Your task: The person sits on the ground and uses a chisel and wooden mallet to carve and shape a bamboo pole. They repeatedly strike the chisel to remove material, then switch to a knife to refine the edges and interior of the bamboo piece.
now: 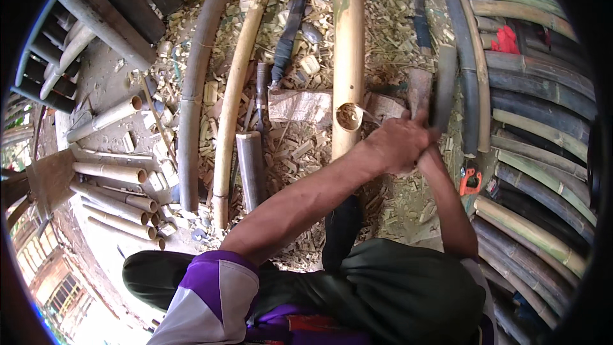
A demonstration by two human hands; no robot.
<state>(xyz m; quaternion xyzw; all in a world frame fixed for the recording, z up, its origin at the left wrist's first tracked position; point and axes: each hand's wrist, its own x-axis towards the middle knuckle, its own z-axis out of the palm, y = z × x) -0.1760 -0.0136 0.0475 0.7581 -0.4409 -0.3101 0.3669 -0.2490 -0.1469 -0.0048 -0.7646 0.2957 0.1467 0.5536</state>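
My left hand (397, 144) is closed, its fingers curled, just right of an upright pale bamboo pole (348, 38). A round hole (348, 117) in the pole shows shavings inside. Against it, mostly behind my left hand, is my right hand (431, 148); it looks closed, with its fingers largely hidden. From the hands a flared, rusty flat blade (419, 88) juts away from me, but which hand grips it I cannot tell. Close beside them is a blurred dark bamboo length (445, 83). The pole rests over a rough wood block (300, 107).
Left of the pole lie a dark-handled knife (284, 48), a slim tool (261, 92) and long bamboo pieces (239, 83). Several bamboo poles (543, 124) line the right side, near an orange-handled tool (470, 181). Wood chips cover the ground. Short bamboo tubes (115, 207) lie at left.
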